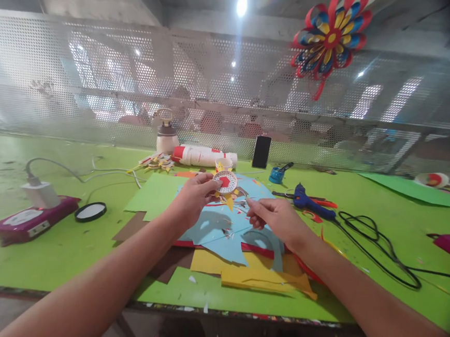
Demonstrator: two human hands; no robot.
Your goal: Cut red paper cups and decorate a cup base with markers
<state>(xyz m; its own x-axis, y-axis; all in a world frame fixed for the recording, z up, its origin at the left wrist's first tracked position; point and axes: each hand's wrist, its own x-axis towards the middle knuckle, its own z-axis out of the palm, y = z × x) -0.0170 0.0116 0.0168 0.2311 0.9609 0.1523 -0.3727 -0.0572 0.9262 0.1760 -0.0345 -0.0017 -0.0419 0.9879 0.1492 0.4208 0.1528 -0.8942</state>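
My left hand (196,197) is closed around the edge of a small paper flower (226,182). It has a round, dotted white face, a red centre and yellow points sticking out below. Just to the right, my right hand (270,216) is held in a pinch with the fingers curled in. Whatever lies between those fingertips is too small to make out. Both hands are above light blue paper (214,226) strewn with small scraps. Behind the flower stands a paper cup (223,164) with a yellow shape on it.
A blue glue gun (311,202) with a coiled black cord lies at right. Further back are a blue jar (276,175), a phone (261,151), a white-and-red roll (204,155) and a bottle (167,136). At left are a purple power strip (34,220) and a black-rimmed lid (90,212).
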